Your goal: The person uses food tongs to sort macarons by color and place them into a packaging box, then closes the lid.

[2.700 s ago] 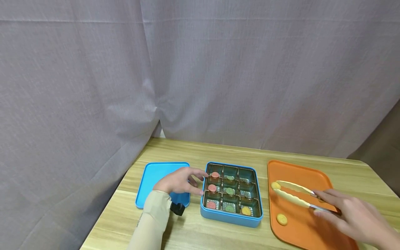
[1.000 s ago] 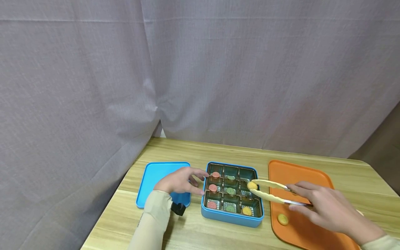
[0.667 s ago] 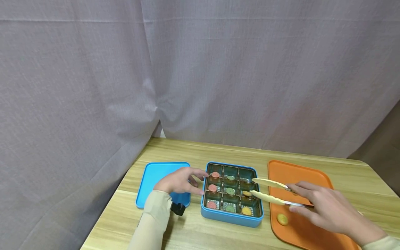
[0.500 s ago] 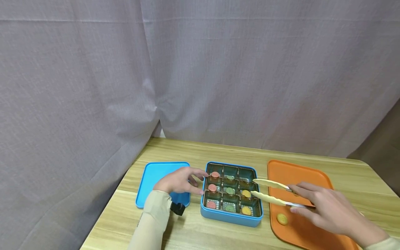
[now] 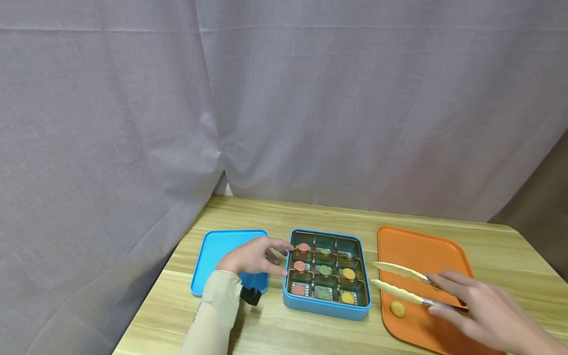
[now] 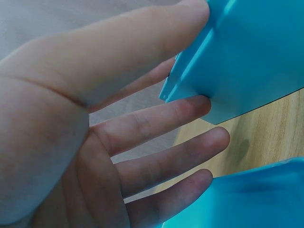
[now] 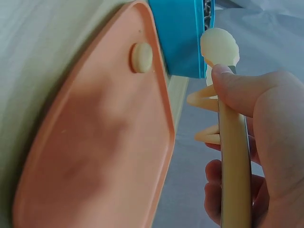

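A blue box [image 5: 326, 311] with a divided insert stands mid-table. Round pink macarons [image 5: 299, 266] lie in its left column, green macarons [image 5: 325, 270] in the middle one. Yellow macarons [image 5: 348, 273] sit in the right column's middle and front compartments. My left hand [image 5: 253, 256] touches the box's left side with thumb and fingertips, fingers fairly straight. My right hand [image 5: 492, 308] grips tongs [image 5: 399, 293], whose pale scalloped tips are spread apart with nothing between them, over the orange tray's left edge. One yellow macaron [image 5: 398, 309] lies on the tray below the tips.
The orange tray [image 5: 417, 246] lies right of the box, partly covered by the right hand. A blue lid [image 5: 222, 241] lies to the left, under the left wrist. Grey cloth [image 5: 310, 123] hangs behind the wooden table [image 5: 266, 209].
The tongs carried a yellow macaron from the tray into the box's middle right compartment and let it go. They have since moved back right toward the tray. The left hand stayed.
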Motion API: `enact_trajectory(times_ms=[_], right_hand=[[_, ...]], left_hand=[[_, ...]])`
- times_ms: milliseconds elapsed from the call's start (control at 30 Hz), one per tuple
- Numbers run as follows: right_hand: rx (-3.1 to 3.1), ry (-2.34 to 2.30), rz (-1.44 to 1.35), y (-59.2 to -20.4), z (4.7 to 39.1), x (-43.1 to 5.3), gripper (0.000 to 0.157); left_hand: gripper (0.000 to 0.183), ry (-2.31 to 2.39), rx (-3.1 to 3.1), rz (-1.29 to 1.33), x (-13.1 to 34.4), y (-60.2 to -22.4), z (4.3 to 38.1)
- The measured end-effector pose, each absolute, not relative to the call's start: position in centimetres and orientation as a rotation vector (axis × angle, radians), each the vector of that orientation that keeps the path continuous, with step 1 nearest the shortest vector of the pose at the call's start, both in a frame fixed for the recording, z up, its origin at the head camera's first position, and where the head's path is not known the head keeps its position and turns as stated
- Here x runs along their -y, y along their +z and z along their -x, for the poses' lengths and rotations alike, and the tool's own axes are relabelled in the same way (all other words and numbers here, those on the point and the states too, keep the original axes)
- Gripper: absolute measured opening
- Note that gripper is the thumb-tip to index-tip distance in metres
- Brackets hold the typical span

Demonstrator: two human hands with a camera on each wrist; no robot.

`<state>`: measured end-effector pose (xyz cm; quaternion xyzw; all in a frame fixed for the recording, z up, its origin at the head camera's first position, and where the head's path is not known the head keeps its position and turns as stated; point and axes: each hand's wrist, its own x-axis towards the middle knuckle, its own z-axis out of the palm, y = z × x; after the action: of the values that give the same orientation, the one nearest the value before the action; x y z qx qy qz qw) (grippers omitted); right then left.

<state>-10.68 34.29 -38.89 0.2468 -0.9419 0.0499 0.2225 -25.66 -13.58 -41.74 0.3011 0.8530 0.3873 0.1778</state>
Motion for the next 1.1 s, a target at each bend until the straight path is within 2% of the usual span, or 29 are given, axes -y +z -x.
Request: enact_trajectory(times_ms=[300, 833, 1100], right_hand=[[2.757, 0.082, -0.555, -40.4, 9.3, -35.7, 0.059], [3.085, 0.016, -0.302, -42.7, 7.9, -38.4, 0.074], [2.98, 0.001, -0.322, -43.8, 7.0, -39.4, 0.067]], left_hand=[[0.058, 1.096, -2.409, -0.855, 13.6, -41.8, 25.7], [0.059, 1.093, -2.403, -0.853, 13.6, -41.6, 25.7], [0.06, 1.097, -2.402, -0.846, 13.6, -41.6, 25.6]])
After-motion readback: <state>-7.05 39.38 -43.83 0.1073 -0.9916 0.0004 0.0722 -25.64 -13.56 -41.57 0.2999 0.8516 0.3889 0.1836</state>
